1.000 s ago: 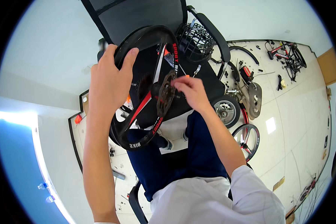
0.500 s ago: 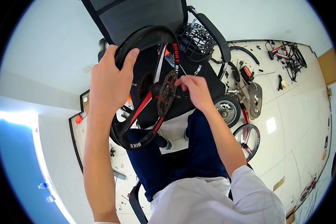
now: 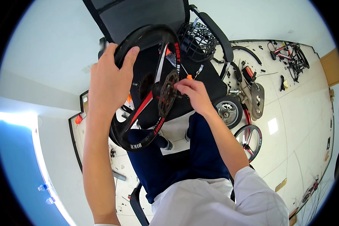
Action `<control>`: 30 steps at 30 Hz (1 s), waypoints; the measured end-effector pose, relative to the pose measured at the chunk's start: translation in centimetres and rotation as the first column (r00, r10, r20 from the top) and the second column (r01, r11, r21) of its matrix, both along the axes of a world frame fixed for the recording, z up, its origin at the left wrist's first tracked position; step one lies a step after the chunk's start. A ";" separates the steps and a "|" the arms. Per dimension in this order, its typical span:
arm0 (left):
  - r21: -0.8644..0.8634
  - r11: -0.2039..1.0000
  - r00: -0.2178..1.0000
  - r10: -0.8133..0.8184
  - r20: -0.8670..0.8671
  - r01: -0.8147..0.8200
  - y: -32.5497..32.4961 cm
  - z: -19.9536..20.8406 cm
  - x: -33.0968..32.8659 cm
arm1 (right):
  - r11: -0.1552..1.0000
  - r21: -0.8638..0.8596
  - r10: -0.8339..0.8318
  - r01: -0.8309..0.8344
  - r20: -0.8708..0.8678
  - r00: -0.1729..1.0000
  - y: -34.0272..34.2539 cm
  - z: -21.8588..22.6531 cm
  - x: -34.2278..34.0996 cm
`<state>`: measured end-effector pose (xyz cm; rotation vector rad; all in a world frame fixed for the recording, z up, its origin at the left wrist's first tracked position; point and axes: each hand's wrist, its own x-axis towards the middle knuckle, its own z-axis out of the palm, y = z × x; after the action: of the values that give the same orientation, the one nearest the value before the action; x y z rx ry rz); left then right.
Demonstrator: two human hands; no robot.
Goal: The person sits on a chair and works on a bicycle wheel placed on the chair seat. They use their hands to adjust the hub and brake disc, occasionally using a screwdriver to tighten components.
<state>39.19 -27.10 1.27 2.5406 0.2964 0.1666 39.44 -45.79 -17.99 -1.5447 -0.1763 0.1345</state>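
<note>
Looks bright, with the strongest light entering at far left. Burns out to white in a strip [image 3: 16,118] above a blue panel [image 3: 17,169]. Throws a hard glare patch [image 3: 272,126] onto the floor [image 3: 303,113], well inside its right edge. Nearly bleaches the shirt's [image 3: 203,203] folds; sinks the seat [image 3: 211,88] to near-black, losing detail toward its front edge. Shows the wheel [image 3: 156,89] fairly crisp, but softens small parts near the floor's far edge. Bows straight lines outward and blackens all four corners.
</note>
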 end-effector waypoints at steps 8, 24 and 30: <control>0.030 0.999 0.999 0.026 -0.035 -0.025 0.3 0.2 0.0 | 1.000 -0.001 -0.005 0.005 -0.120 0.993 -0.6 0.2 0.7; 0.054 0.999 1.000 -0.002 0.022 0.000 0.2 -0.3 -0.1 | 0.993 -0.121 -0.015 0.002 -0.110 0.994 0.9 2.0 -2.8; 0.035 0.999 1.000 -0.003 0.008 0.003 0.2 0.2 -0.1 | 0.993 0.092 0.082 -0.072 -0.113 0.990 0.6 2.8 -1.9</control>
<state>39.04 -26.91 1.45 2.5738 0.2888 0.1827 37.58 -45.23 -15.17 -1.4382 -0.1480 0.2741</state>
